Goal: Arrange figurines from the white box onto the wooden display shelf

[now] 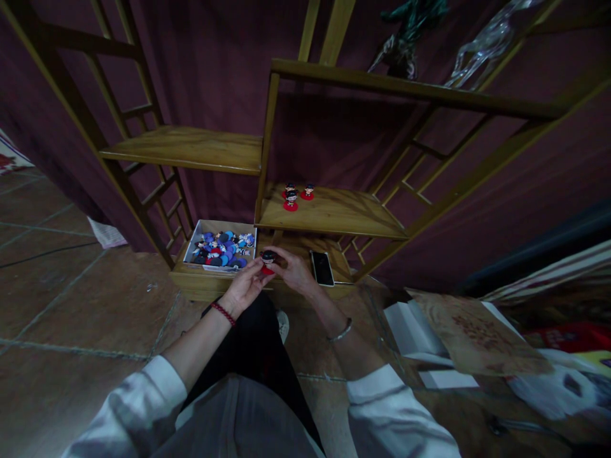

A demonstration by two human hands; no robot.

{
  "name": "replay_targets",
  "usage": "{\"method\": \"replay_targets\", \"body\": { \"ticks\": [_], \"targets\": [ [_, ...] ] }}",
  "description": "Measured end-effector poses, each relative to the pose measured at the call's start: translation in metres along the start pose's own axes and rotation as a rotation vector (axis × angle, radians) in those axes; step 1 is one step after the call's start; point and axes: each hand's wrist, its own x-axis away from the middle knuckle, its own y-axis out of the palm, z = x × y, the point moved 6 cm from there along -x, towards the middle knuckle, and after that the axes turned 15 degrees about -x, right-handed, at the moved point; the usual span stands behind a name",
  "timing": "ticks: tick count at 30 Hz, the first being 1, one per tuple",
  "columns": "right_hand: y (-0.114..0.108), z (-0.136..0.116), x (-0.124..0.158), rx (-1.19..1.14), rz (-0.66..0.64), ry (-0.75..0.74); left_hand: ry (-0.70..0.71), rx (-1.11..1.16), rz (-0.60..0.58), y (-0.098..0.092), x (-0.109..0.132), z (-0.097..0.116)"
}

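Note:
Between my two hands is a small black-haired figurine [268, 259] on a red base. My left hand [247, 287] grips it by the base from the left, and my right hand [292, 270] has its fingers closed about the other side. Just left of my hands stands an open white box [196, 234] full of small figurines [224, 249] with blue, purple and red bases, lying in a jumble. On the middle shelf [334, 213], beyond my hands, three similar figurines [291, 201] stand upright on red bases.
A phone [323, 268] lies on the bottom shelf right of my hands. The wooden shelf unit has a higher left board [191, 147] and a top board [405, 89] bearing a green ornament [405, 38] and a clear one [487, 48]. Cardboard [477, 334] and plastic bags [558, 388] lie at right.

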Motion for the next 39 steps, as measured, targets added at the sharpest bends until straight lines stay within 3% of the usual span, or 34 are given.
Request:
{"method": "replay_targets", "body": {
  "ticks": [11,28,39],
  "targets": [
    [-0.001,0.004,0.004,-0.016,0.065,0.017,0.008,-0.023,0.069,0.007,0.004,0.003],
    [-0.004,0.005,0.007,-0.025,0.043,0.004,-0.023,-0.023,0.15,0.013,0.006,0.0],
    [-0.017,0.013,0.009,-0.164,0.111,0.068,-0.028,-0.087,0.018,0.033,0.004,0.006]
  ]
}}
